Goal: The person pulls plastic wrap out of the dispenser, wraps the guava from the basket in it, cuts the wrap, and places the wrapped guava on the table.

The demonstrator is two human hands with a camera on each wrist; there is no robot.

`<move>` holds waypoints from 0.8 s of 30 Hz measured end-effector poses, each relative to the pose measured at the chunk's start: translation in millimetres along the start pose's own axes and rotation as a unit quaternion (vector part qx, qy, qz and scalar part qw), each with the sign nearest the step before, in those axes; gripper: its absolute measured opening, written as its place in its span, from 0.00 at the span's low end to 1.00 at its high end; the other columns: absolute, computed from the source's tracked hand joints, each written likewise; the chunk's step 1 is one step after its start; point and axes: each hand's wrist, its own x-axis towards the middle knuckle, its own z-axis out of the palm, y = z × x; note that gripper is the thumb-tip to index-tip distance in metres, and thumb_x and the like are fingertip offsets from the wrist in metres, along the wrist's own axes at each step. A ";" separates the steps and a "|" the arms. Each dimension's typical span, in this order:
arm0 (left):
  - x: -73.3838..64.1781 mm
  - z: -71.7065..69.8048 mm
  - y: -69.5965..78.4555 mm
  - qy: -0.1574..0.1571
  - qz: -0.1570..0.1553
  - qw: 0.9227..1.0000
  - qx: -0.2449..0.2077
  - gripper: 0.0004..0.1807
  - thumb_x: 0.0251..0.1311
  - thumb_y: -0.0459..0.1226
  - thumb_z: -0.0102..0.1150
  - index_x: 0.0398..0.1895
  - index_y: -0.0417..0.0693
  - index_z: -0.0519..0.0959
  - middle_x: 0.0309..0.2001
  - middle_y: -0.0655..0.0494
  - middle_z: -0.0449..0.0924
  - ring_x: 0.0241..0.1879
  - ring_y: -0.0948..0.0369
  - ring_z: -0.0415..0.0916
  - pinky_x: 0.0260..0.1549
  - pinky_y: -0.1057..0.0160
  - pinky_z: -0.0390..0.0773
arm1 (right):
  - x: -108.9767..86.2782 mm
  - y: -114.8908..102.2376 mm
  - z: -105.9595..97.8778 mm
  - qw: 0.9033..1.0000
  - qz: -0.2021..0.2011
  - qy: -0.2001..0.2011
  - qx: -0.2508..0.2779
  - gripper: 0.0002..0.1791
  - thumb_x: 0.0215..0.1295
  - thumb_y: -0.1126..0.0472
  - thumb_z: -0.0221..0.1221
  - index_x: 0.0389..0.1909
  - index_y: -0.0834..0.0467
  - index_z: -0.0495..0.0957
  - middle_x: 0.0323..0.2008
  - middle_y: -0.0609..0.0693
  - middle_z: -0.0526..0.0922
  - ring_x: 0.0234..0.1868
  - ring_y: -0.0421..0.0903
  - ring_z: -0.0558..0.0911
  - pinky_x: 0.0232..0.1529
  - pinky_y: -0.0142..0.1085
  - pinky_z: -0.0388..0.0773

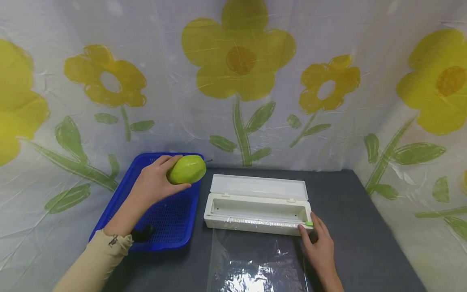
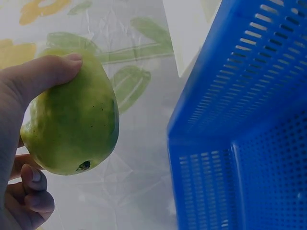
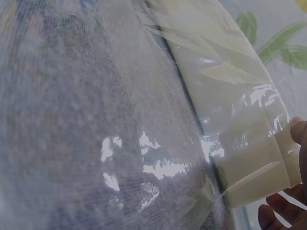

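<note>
My left hand (image 1: 158,180) holds a green pear (image 1: 187,169), thumb on one side and fingers on the other, above the blue basket (image 1: 168,244). In the left wrist view the pear (image 2: 79,115) shows a dark blossom end and small specks. At its right end, a white cling film dispenser (image 1: 255,228) is held by my right hand (image 1: 321,245), next to the small green slider (image 1: 309,223). The dispenser's lid (image 1: 259,186) stands open towards the back. A clear sheet of cling film (image 1: 255,259) stretches from its front edge over the dark tabletop towards me.
The blue basket has perforated walls and stands left of the dispenser. Behind and at both sides hangs a pale sheet (image 1: 164,121) printed with yellow flowers. Dark tabletop (image 1: 361,235) lies to the right of the dispenser.
</note>
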 end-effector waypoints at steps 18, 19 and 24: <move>-8.8 26.2 28.6 -0.012 0.025 0.999 -0.041 0.49 0.44 0.51 0.88 0.71 0.46 0.77 0.61 0.42 0.81 0.50 0.43 0.86 0.46 0.42 0.86 | 12.5 6.5 5.5 1.000 -0.005 -0.013 0.017 0.35 0.65 0.65 0.72 0.72 0.67 0.74 0.67 0.65 0.79 0.57 0.61 0.82 0.46 0.32 0.71; -9.3 26.9 31.4 -0.012 0.027 0.999 -0.043 0.50 0.43 0.51 0.88 0.71 0.46 0.78 0.61 0.42 0.81 0.50 0.43 0.86 0.46 0.42 0.86 | 13.8 6.6 6.4 1.000 -0.002 -0.019 0.014 0.35 0.66 0.64 0.72 0.72 0.67 0.74 0.68 0.66 0.78 0.62 0.63 0.81 0.47 0.34 0.72; -10.3 31.3 46.7 -0.013 0.040 0.998 -0.052 0.50 0.41 0.51 0.89 0.70 0.45 0.79 0.60 0.43 0.82 0.50 0.44 0.86 0.46 0.43 0.87 | 18.4 6.5 8.6 0.999 0.011 -0.039 0.001 0.34 0.70 0.62 0.70 0.74 0.66 0.72 0.70 0.66 0.76 0.62 0.64 0.81 0.42 0.49 0.79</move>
